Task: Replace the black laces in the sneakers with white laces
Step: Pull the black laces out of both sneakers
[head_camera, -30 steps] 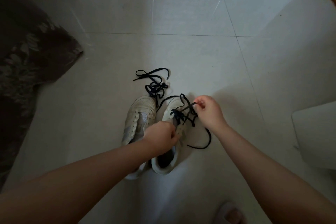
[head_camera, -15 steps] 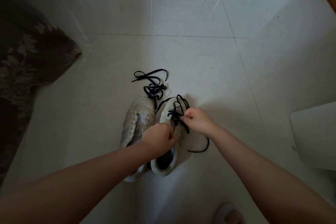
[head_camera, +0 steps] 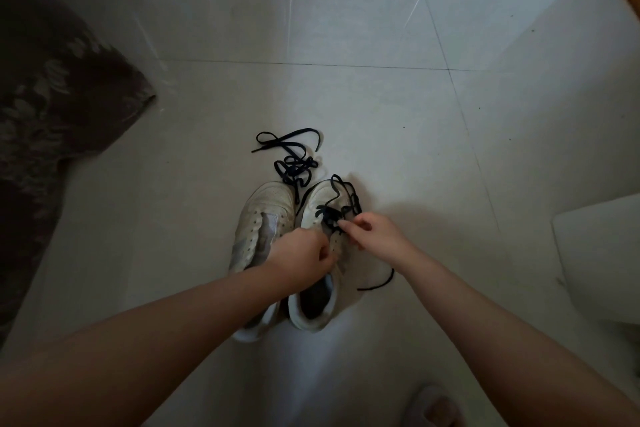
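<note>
Right hand (head_camera: 372, 230) pinched black lace (head_camera: 341, 206) on right sneaker (head_camera: 320, 204); left hand (head_camera: 303, 258), fingers curled, gripped its eyelet flap.

Two white sneakers are sitting side by side: the left sneaker (head_camera: 260, 218) and the right sneaker (head_camera: 322, 274). Two black laces are showing: a loose lace (head_camera: 294, 163) and a threaded lace (head_camera: 337, 199). Two hands are working: left hand (head_camera: 299, 258), right hand (head_camera: 375, 230).

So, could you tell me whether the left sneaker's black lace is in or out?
Out: the left sneaker shows bare eyelets, and a loose black lace lies on the floor beyond its toe.
</note>
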